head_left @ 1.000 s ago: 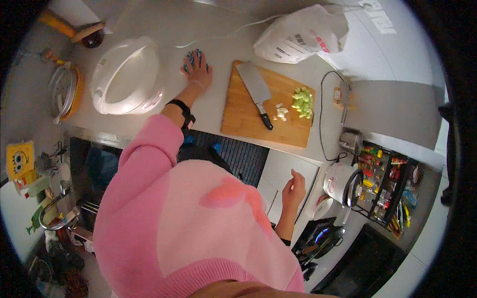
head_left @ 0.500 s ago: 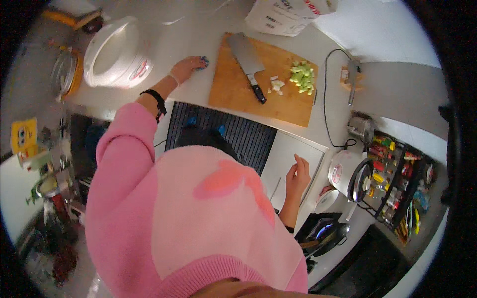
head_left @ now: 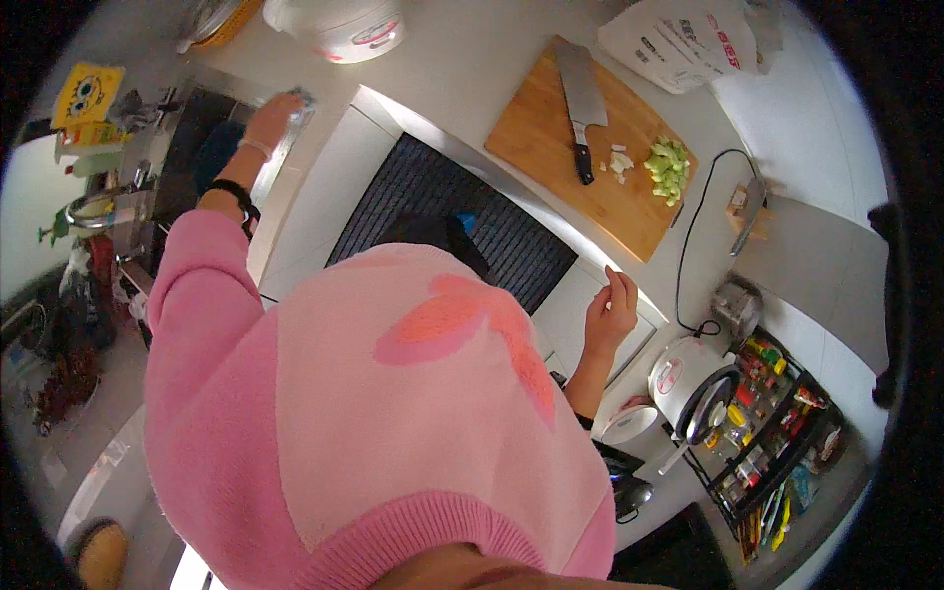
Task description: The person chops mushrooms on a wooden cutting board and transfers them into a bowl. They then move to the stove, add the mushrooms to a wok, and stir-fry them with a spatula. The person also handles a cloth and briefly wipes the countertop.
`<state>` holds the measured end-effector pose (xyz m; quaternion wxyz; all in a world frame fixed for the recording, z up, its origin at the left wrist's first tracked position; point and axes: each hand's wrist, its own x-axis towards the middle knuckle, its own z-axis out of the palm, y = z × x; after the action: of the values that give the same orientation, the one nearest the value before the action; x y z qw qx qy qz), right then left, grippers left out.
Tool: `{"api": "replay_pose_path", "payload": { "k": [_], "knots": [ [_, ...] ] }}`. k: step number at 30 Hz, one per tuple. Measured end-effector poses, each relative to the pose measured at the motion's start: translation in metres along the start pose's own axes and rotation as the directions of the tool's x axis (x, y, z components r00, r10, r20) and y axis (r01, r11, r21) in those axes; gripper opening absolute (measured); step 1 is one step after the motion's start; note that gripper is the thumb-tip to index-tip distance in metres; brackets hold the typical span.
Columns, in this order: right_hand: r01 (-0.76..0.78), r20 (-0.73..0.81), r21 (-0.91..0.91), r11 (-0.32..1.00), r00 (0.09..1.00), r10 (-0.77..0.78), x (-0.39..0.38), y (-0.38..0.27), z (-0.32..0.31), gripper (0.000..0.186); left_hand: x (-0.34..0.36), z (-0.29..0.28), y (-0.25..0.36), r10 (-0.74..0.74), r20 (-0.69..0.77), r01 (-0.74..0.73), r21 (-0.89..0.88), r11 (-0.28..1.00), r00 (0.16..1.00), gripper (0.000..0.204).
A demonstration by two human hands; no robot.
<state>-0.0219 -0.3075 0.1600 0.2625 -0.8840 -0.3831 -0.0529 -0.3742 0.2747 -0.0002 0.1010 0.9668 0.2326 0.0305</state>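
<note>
My left hand (head_left: 270, 123) is at the counter edge beside the sink. Its fingers close over a small blue-grey wad (head_left: 303, 100), blurred and partly hidden, perhaps cloth. Raised in front of the white cabinet doors, near the counter's front edge, my right hand (head_left: 612, 315) holds nothing; its fingers are loosely bent and partly apart. Between the hands and farther back lies a wooden cutting board (head_left: 531, 128). On it rest a cleaver (head_left: 582, 98) with a black handle, chopped green pieces (head_left: 668, 171) and a few white bits (head_left: 619, 164).
A white bucket (head_left: 344, 28) stands at the back left, a white plastic bag (head_left: 678, 44) behind the board. To the right are a cable (head_left: 693, 221), a white rice cooker (head_left: 680, 379), a bowl (head_left: 629, 423) and a spice rack (head_left: 767, 413). The sink (head_left: 205, 138) is left.
My left hand has moved left with the wad, from beside the cutting board to the sink edge. My view has turned left. The right hand stays raised and empty.
</note>
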Motion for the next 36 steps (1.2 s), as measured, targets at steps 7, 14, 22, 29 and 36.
{"api": "replay_pose_path", "payload": {
  "k": [7, 14, 22, 29, 36],
  "knots": [
    [-0.061, -0.019, -0.060, 0.996, 0.998, 0.060, -0.034, -0.023, -0.006, 0.032, -0.076, -0.077, -0.089, -0.770, -0.044, 0.767, 0.142, 0.626, 0.636, 0.033],
    [-0.188, 0.057, -0.078, 0.979, 0.980, 0.193, -0.070, -0.061, -0.006, 0.037, -0.043, -0.096, -0.064, -0.803, -0.099, 0.757, -0.283, 0.589, 0.588, 0.041],
    [-0.365, -0.006, -0.160, 0.917, 0.930, 0.369, -0.128, -0.113, -0.034, 0.034, 0.026, -0.054, -0.078, -0.742, 0.024, 0.636, -0.533, 0.558, 0.670, 0.056],
    [-0.516, -0.105, -0.197, 0.834, 0.857, 0.505, -0.202, -0.125, -0.067, 0.034, 0.090, -0.051, -0.079, -0.860, -0.017, 0.798, -0.363, 0.481, 0.510, 0.101],
    [-0.607, -0.289, -0.181, 0.774, 0.785, 0.549, -0.274, -0.134, -0.083, 0.039, 0.087, -0.079, 0.003, -0.335, 0.098, 0.299, 0.270, 0.915, 0.937, 0.078]
  ]
}}
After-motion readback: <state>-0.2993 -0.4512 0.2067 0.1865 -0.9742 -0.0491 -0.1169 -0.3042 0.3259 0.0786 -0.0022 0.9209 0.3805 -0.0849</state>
